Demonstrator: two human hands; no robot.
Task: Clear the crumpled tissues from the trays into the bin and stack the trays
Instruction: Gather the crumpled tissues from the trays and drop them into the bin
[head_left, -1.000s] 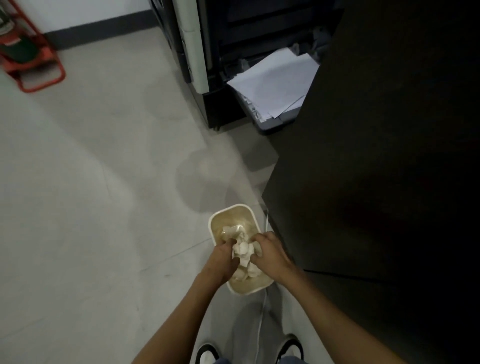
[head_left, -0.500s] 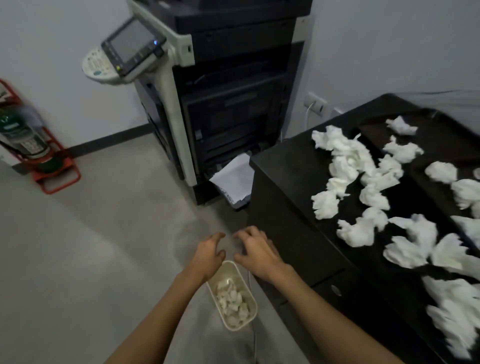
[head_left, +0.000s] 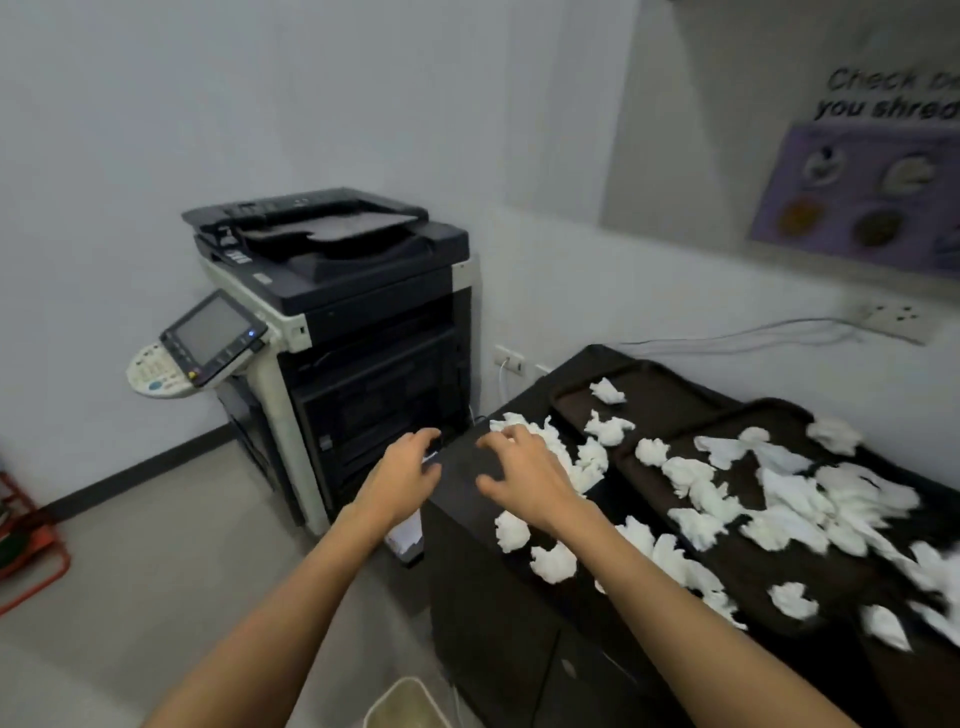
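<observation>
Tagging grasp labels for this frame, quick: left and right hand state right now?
Left hand: open, fingers spread, holding nothing.
Right hand: open, fingers spread near the crumpled tissues, holding nothing.

Our left hand (head_left: 408, 470) and right hand (head_left: 524, 470) hang at the cabinet's (head_left: 467, 483) left edge. Crumpled tissues (head_left: 789, 493) lie across two trays (head_left: 670, 400) side by side on its top, and beside them toward that edge. The copier (head_left: 353, 322) stands left of the cabinet; the bin (head_left: 405, 706) sits on the floor below.
</observation>
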